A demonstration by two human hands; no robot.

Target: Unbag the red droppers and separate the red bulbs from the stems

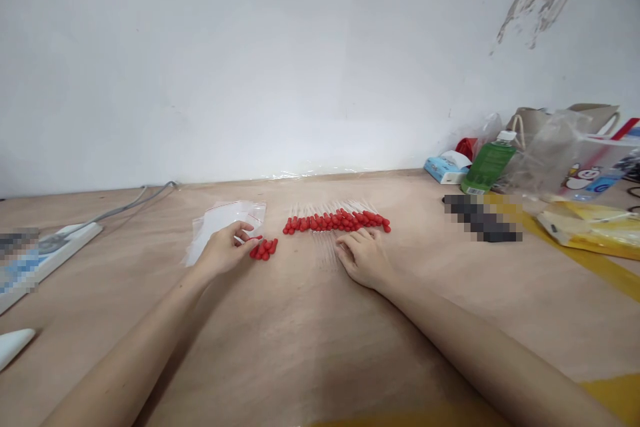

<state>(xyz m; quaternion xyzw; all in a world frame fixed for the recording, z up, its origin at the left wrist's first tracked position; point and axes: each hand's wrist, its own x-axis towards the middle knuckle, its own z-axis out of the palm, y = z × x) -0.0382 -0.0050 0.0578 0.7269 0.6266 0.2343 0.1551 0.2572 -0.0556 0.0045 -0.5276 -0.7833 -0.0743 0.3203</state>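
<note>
My left hand (227,248) is over the left side of the table, thumb and fingertips closed on a small red balloon-like piece. Just beside it lies a small pile of similar red pieces (265,250). Under and behind that hand are clear zip bags (210,223) with a white sheet. A long row of red balloon-like tips (335,220) on thin pale sticks (330,207) lies at the centre. Several thin clear sticks (325,250) lie in front of the row. My right hand (365,259) rests at the row's near edge, fingers curled; what they hold is hidden.
A power strip (75,240) with a grey cable lies at the left. At the right are a blurred dark object (480,219), a green bottle (490,163), a blue tissue pack (445,168), plastic bags and a yellow package (590,230). A white wall stands behind.
</note>
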